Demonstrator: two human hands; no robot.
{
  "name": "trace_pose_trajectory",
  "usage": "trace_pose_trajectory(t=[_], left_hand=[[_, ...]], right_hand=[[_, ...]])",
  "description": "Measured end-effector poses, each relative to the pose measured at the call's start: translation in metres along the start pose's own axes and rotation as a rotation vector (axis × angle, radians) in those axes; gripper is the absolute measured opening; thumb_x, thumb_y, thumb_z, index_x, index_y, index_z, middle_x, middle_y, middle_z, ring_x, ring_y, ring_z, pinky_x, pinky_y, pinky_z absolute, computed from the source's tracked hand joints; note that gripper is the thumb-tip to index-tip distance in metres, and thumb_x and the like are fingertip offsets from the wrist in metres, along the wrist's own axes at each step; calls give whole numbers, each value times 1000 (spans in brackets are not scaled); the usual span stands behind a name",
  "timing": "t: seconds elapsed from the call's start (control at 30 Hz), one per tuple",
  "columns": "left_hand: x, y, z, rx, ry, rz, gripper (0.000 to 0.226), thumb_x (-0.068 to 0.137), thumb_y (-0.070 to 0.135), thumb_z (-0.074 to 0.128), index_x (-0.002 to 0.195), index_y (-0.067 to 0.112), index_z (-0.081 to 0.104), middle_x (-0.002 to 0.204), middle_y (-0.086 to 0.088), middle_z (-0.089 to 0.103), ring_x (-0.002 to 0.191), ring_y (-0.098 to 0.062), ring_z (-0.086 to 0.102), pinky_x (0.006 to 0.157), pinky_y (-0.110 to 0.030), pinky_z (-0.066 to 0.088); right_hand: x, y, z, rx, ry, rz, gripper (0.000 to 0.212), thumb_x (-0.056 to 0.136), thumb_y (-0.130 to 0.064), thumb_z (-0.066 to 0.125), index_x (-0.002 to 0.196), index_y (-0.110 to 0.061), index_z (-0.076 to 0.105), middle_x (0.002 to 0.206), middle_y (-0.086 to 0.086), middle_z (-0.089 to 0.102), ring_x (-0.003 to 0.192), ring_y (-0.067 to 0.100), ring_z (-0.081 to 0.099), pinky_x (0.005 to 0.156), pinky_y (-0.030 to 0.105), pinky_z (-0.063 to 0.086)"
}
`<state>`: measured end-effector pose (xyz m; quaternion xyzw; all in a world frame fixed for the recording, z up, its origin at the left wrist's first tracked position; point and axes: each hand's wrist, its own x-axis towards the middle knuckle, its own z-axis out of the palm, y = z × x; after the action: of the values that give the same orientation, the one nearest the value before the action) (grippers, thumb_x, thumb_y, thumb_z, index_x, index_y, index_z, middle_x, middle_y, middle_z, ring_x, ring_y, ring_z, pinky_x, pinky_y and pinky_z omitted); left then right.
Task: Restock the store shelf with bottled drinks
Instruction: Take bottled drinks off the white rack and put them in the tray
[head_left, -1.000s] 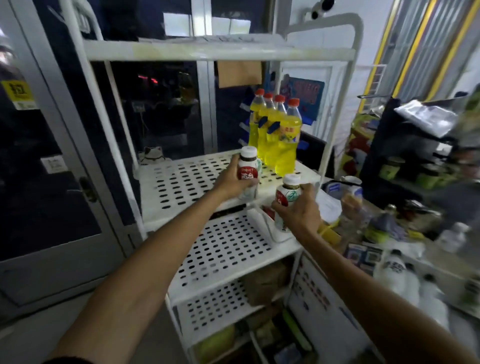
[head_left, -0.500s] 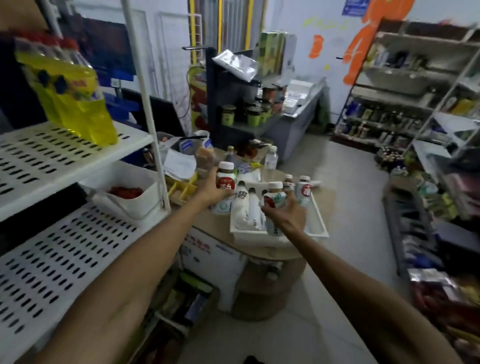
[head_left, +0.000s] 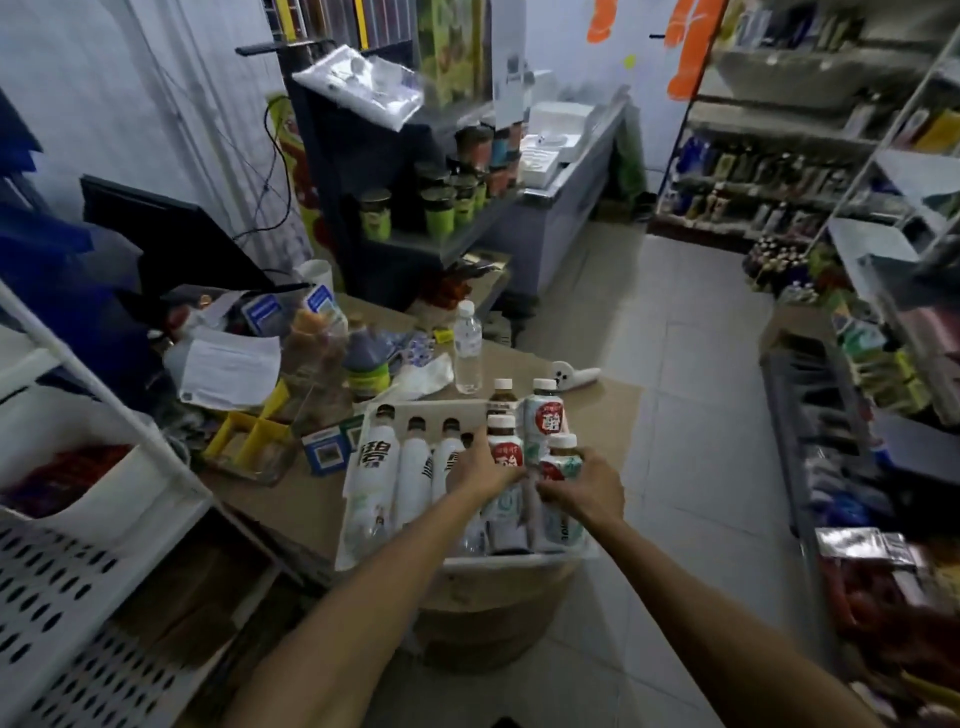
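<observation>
Hovering over the white plastic tray (head_left: 431, 410) on the cardboard-topped table (head_left: 597, 408), both hands are loaded. The left hand (head_left: 480, 475) curls round a white-capped bottle with a red label (head_left: 503, 449), and the right hand (head_left: 584, 486) wraps a second white bottle with a red-and-green label (head_left: 562, 460). Both stand upright, just beside each other. The white perforated metal shelf (head_left: 67, 597) lies near left, so the left hand's closer.

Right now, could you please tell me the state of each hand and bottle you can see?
left hand: grips red-label bottle
right hand: grips green-label bottle
tall white bottles: capped, in white tray
water bottle: capped, upright on table
</observation>
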<state>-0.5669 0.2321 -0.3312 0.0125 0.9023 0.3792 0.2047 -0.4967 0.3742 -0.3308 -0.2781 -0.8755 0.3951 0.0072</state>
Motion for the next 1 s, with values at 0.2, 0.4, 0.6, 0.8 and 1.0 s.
trace_pose_trajectory(t=[0.2, 0.4, 0.6, 0.8, 1.0], left_hand=[[26, -5, 27, 149, -57, -128, 65, 68, 52, 77, 120, 26, 49, 115, 0, 61, 102, -25, 61, 86, -38, 49], [30, 0, 22, 280, -170, -101, 60, 70, 36, 79, 121, 21, 50, 118, -2, 62, 104, -25, 60, 91, -39, 49], [31, 5, 17, 367, -283, -131, 49, 82, 45, 67, 121, 18, 54, 116, -7, 62, 95, -27, 62, 82, -40, 54], [26, -6, 23, 340, -222, -125, 41, 92, 48, 52, 117, 16, 62, 117, -10, 65, 102, -28, 62, 84, -35, 49], [13, -9, 6, 314, -89, -91, 27, 93, 26, 56, 114, 10, 57, 114, -12, 63, 101, -29, 62, 75, -32, 49]], right_hand=[[41, 9, 21, -121, -188, -58, 88, 35, -76, 70, 108, -27, 61, 98, -1, 68, 92, 19, 65, 80, 36, 56], [52, 7, 31, -580, -198, -79, 86, 56, -72, 74, 118, -17, 54, 116, 9, 46, 110, 25, 40, 93, 35, 37], [56, 19, 27, -623, -179, -108, 90, 56, -81, 65, 122, -19, 58, 129, 12, 40, 123, 32, 33, 103, 46, 35], [56, 19, 30, -610, -314, -65, 87, 63, -77, 65, 131, -24, 51, 134, 14, 41, 129, 35, 32, 106, 50, 34], [48, 14, 23, -516, -164, -128, 64, 73, -72, 60, 110, -20, 56, 112, 10, 49, 111, 29, 44, 94, 42, 41]])
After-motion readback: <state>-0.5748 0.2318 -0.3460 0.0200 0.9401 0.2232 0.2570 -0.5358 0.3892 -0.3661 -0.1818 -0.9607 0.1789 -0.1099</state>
